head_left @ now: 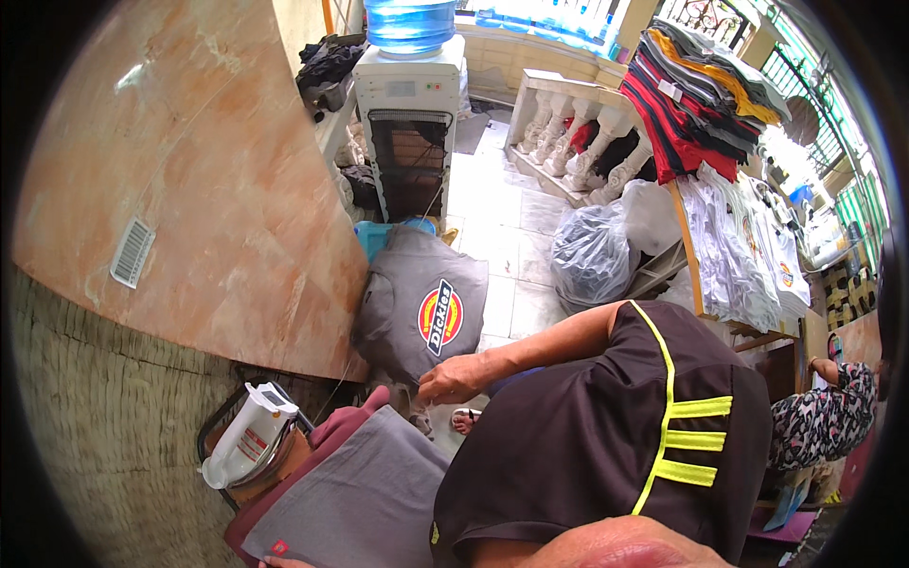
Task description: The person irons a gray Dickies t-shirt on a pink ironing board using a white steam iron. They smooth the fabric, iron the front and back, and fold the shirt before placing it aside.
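Observation:
A grey shirt with a round red, yellow and black emblem hangs spread out ahead of me. At its lower edge is my right hand, the fingers curled together; what is between them is hidden. Closer to me, a flat grey cloth with a small red tag lies over a maroon cloth. Only part of my left hand shows at the lower rim, touching the grey cloth beside the tag. A white clothes iron stands at the left of the maroon cloth.
A pinkish marble tabletop fills the left. A water dispenser stands beyond the shirt. To the right are a stuffed plastic bag, a pile of folded shirts, white garments and another person in patterned clothing.

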A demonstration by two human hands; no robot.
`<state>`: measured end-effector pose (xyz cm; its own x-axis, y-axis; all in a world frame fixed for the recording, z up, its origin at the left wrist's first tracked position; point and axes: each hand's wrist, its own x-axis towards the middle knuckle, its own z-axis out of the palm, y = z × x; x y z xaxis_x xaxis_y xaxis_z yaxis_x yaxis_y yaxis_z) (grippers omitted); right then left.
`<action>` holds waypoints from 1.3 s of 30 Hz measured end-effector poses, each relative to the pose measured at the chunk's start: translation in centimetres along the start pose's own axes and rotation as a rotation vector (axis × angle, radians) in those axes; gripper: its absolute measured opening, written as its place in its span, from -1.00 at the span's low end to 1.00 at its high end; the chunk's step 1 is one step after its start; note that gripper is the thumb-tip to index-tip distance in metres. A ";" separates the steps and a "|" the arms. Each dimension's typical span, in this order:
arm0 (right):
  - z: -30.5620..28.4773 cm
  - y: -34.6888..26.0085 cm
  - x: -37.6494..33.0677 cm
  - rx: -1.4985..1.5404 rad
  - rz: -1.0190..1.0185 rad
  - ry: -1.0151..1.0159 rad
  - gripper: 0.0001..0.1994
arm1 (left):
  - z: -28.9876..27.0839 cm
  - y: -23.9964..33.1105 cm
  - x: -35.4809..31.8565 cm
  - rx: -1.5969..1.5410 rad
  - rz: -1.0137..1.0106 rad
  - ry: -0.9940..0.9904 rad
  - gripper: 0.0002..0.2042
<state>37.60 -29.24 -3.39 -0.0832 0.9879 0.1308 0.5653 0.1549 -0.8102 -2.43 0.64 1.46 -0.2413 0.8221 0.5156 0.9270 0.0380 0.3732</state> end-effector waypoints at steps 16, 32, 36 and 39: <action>-19.3 -11.0 -18.0 0.255 0.524 -0.821 -0.77 | 0.5 0.9 -0.2 0.054 -0.044 -0.115 -0.65; -17.0 -8.7 -28.7 0.868 0.507 -0.425 -0.66 | 3.5 -4.7 3.3 0.363 -0.061 -0.165 -0.47; -15.8 -9.2 -30.0 0.874 0.611 -0.181 -0.67 | 5.2 -4.6 2.2 0.335 -0.083 -0.161 -0.47; -15.6 -9.3 -29.8 0.973 0.609 -0.179 -0.69 | 4.7 -4.7 1.9 0.335 -0.053 -0.104 -0.53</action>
<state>47.62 -60.20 9.10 -0.1734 0.8753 -0.4514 -0.3110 -0.4836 -0.8182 -5.87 4.73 -2.96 -0.2774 0.8667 0.4146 0.9607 0.2526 0.1148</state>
